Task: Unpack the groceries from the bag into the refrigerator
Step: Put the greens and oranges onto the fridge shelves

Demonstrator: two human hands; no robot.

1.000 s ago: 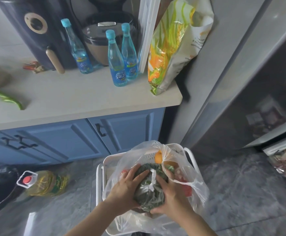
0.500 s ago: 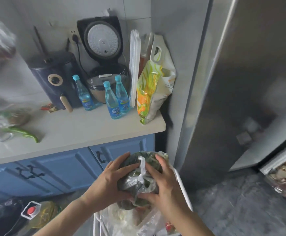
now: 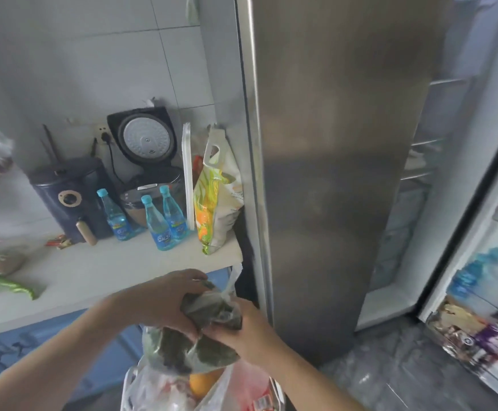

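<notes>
Left hand (image 3: pixel 164 298) and right hand (image 3: pixel 247 330) grip a knotted clear bag of dark greens (image 3: pixel 194 342); the open steel refrigerator door (image 3: pixel 330 173) stands just right; three blue-capped bottles (image 3: pixel 155 223) sit on the pale countertop (image 3: pixel 108 271).

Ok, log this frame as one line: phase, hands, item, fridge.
phase: carrying | left hand and right hand: both grip bag of greens | grocery bag: below, orange inside | refrigerator: open

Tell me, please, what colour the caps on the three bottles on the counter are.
Light blue caps on all three bottles, seen in the head view.
</notes>
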